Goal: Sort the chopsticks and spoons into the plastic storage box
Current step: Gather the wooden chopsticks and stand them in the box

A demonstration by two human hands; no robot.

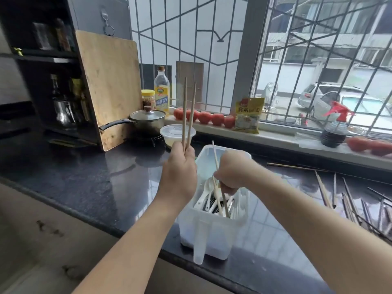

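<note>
Left hand (180, 175) grips two chopsticks (189, 111) upright; right hand (233, 171) apparently grips another.

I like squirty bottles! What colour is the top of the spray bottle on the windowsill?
Red. The spray bottle has a red trigger top, seen in the head view.

The right hand (232, 169) hides the middle of its chopstick (214, 153); loose chopsticks (347, 200) run off the right edge, shelf jars (61, 98) blurred

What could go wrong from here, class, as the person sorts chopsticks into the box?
The plastic storage box stands near the counter edge; a push from the right hand might tip it off. The left hand holds two upright chopsticks by their ends only; they could slip.
</note>
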